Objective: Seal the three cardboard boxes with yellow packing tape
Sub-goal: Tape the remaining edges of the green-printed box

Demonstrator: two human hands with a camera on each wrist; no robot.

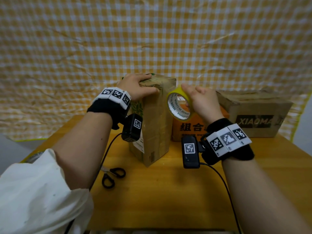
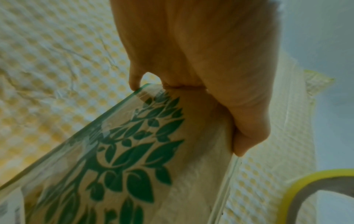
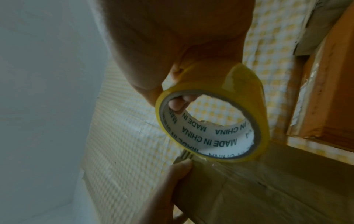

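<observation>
A tall cardboard box [image 1: 155, 119] with green leaf print [image 2: 134, 166] stands upright mid-table. My left hand [image 1: 152, 82] grips its top, fingers over the top face, thumb [image 3: 178, 168] against the near upper edge. My right hand [image 1: 185, 95] holds a yellow tape roll [image 1: 175, 112] just right of the box top, fingers [image 3: 180, 103] hooked through its core. The roll [image 3: 262, 121] touches the box's top edge beside my left thumb, and shiny tape lies on the cardboard there. An orange box [image 1: 187, 127] and a brown box [image 1: 256, 112] printed XIAOMA stand behind at the right.
Black-handled scissors [image 1: 113, 176] lie on the wooden table [image 1: 168, 191] in front of the tall box, under my left forearm. A yellow checked cloth [image 1: 152, 39] hangs behind the table. Camera cables trail from both wrists across the tabletop.
</observation>
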